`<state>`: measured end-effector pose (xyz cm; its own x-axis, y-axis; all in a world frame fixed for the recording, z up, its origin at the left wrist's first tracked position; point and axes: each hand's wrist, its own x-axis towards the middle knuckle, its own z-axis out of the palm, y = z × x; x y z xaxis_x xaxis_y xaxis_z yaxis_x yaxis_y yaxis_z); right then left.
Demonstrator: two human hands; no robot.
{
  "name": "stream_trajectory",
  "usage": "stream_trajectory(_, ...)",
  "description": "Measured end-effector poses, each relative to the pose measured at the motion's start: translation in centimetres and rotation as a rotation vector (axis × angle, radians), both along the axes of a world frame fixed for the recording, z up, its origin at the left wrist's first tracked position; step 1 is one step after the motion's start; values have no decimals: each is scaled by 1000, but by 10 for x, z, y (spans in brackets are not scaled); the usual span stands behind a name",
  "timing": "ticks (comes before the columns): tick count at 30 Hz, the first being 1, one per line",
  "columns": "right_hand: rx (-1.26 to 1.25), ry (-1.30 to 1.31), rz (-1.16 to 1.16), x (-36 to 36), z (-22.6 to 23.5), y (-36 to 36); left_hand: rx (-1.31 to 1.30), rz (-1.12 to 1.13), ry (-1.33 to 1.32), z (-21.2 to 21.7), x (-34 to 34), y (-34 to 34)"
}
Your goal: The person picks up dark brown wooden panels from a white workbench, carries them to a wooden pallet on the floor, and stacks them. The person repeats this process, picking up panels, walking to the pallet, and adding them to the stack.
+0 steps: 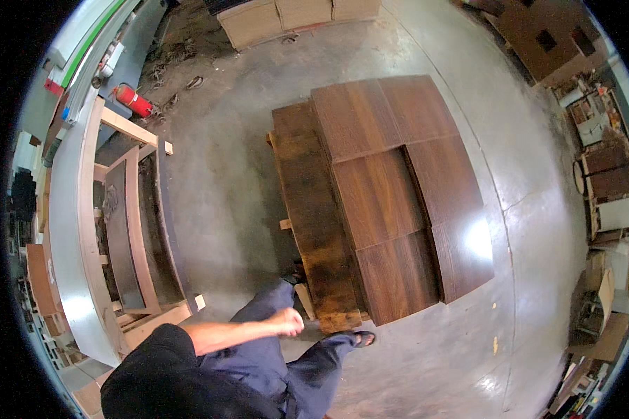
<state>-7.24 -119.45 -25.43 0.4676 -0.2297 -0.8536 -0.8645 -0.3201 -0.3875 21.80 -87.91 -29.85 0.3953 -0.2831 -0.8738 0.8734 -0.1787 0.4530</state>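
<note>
My left hand (286, 322) is held in front of my legs, its fingers curled closed. A small dark grey shape shows just past the knuckles; I cannot make out whether the hand holds it. Closest to the hand is the near end of a stained wooden board (321, 244), part of a low platform on the floor. Dark brown wood-grain panels (391, 202) lie stacked on that platform in several piles of uneven height. My right hand is out of view.
To the left stands a pale wooden frame (87, 230) with a panel (122, 237) inside it. A red fire extinguisher (134, 100) is behind it. Cardboard-coloured stacks (286, 21) stand at the back. Boards and offcuts (611, 174) line the right side.
</note>
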Motion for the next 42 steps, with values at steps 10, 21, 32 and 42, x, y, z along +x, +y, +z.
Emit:
stream_trajectory(10,226,-157,-148,66,30,50,266,578,-226,81,-31,217)
stream_trajectory(21,329,-410,-258,78,30,163,664,332,-165,122,-295,342)
stream_trajectory(32,8,-79,411,-78,-38,222,376,758,-306,182,-245,411)
stream_trajectory(42,66,-612,599,126,65,351,472,1096,-701,219,-169,570)
